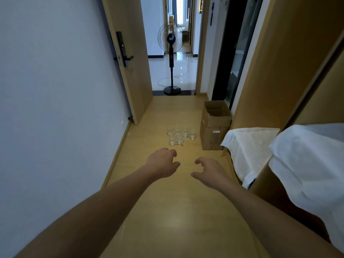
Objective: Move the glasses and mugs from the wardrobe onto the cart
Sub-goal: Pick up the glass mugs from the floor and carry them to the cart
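Note:
Several clear glasses (pixel 180 135) stand in a cluster on the wooden floor ahead, just left of a cardboard box. My left hand (pixel 163 162) and my right hand (pixel 208 172) reach forward side by side, a short way before the glasses and not touching them. Both hands hold nothing, with fingers curled loosely apart. The wooden panels (pixel 279 71) on the right look like wardrobe doors. No cart and no mugs are in view.
An open cardboard box (pixel 214 125) stands on the floor by the right panels. White cloth-covered shapes (pixel 307 161) jut out at the right. A wooden door (pixel 130 58) stands open on the left, and a black standing fan (pixel 172 45) fills the doorway beyond.

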A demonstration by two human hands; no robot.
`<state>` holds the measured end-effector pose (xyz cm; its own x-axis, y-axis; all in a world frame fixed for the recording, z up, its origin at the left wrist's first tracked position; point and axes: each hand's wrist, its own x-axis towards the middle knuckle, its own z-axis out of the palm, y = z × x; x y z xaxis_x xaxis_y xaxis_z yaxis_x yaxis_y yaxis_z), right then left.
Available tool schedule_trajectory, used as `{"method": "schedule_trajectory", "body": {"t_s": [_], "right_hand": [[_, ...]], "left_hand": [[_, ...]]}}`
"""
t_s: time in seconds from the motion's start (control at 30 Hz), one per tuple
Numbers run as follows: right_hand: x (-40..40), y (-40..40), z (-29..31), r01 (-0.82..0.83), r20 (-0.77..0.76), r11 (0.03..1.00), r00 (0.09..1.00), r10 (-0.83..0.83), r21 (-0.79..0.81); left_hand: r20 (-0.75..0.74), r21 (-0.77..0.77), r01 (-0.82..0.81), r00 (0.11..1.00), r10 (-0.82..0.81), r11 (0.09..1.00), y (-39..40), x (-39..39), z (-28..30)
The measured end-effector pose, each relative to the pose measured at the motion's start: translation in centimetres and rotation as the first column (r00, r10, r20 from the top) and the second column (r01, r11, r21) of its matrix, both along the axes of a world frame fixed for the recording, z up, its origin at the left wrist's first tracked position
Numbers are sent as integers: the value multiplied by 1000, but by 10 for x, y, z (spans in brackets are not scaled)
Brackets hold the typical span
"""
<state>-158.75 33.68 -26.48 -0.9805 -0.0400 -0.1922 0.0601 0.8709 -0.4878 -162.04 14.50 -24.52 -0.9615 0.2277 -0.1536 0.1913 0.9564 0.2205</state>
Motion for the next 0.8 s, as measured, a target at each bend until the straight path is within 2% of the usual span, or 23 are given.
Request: {"method": "schedule_trajectory", "body": {"t_s": [0.47,0.8], "right_hand": [[-145,3,-18,-7,48,1000,999,6,12],[-294,-28,-23,51,55,998,997,-54,43]], "left_hand": [[5,9,8,1000,-8,1000,3,-151,-14],[-9,67,47,999,-47,997,-23,-309,-26]]}}
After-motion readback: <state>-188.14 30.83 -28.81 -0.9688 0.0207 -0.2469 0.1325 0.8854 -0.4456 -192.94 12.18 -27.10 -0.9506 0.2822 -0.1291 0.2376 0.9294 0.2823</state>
